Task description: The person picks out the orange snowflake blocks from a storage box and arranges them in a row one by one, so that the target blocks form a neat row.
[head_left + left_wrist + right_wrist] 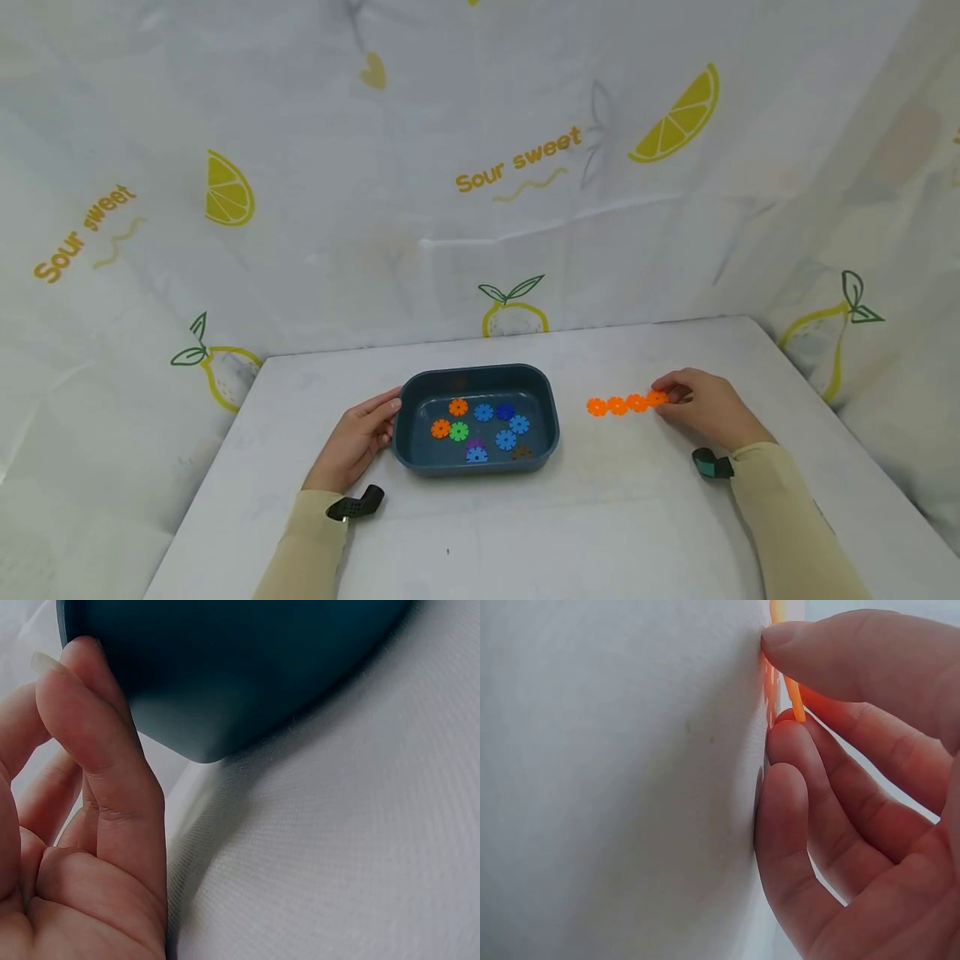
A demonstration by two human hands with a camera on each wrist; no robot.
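Note:
At the left end of a dark blue-grey tray (480, 470), my left hand (348, 446) grips the rim between thumb and fingers. The left wrist view shows those fingertips against the tray's wall (202, 727). My right hand (708, 408) pinches an orange notched plastic disc (657, 398), whose thin edge (797, 703) shows tilted off the table in the right wrist view. This disc is at the right end of a straight row of orange discs (617, 406) lying right of the tray. Fingertips hide part of it.
Inside the tray lie several blue discs (506, 439), two orange ones (440, 428), a green disc (459, 431), a purple disc (476, 445) and a brown disc (521, 452). The white table (570, 542) meets a lemon-printed curtain (337, 275) at the back.

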